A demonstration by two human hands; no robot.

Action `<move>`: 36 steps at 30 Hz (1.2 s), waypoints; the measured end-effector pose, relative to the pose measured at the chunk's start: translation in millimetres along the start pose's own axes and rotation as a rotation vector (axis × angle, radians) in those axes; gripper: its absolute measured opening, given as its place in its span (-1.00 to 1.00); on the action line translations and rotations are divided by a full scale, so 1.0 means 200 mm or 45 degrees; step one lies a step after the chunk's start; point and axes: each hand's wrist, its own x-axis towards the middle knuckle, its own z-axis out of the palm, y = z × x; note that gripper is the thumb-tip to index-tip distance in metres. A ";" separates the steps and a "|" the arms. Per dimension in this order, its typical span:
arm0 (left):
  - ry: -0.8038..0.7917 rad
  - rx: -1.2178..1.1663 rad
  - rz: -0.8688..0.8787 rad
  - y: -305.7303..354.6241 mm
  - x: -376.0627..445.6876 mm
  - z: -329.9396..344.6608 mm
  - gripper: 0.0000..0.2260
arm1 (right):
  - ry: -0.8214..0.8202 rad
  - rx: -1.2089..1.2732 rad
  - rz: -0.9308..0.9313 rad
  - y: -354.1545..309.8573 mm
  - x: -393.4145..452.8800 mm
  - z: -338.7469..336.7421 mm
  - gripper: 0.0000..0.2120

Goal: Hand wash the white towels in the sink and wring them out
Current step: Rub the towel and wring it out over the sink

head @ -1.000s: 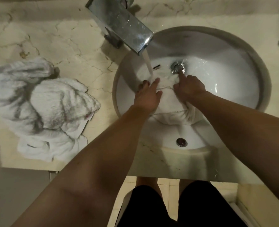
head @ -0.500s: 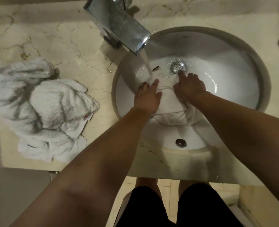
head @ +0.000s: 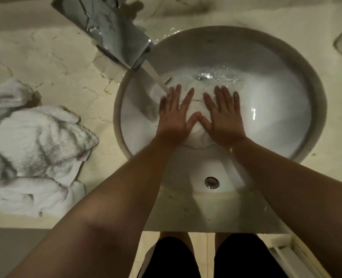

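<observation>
**Both palms go flat on the towel under the running tap**

The white towel (head: 196,135) sits bunched low in the middle of the sink (head: 314,109), soaked and half under water, just below centre of the frame. The left hand (head: 175,115) and right hand (head: 222,115) lie side by side on top of it, fingers straight and spread, thumbs meeting in a point between them, pressing down and gripping nothing. Half a second ago those fingers were curled into the cloth near the drain; now they are opened out wide, which reads to me as a switch from kneading to pushing the water through the fabric. Washing is plainly under way, and wringing is not yet begun.

The stream from the chrome faucet (head: 114,31) lands right at the left hand's fingertips, and water churns around the drain (head: 203,76) just above the hands. Left of the basin, on the marble tabletop (head: 51,57), a heap of more towels (head: 35,149) waits, well apart from the sink; whether they are washed I cannot tell.
</observation>
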 end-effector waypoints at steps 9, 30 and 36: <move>0.281 0.014 -0.085 -0.04 0.25 0.05 -0.36 | 0.464 -0.088 -0.011 0.05 0.26 0.09 -0.39; -0.070 -0.292 -0.465 0.00 0.44 -0.03 -0.41 | -0.097 -0.026 0.134 0.05 0.49 -0.06 -0.46; -0.097 -0.423 -0.363 0.07 0.25 -0.21 -0.75 | -0.165 0.199 0.240 -0.03 0.28 -0.27 -0.52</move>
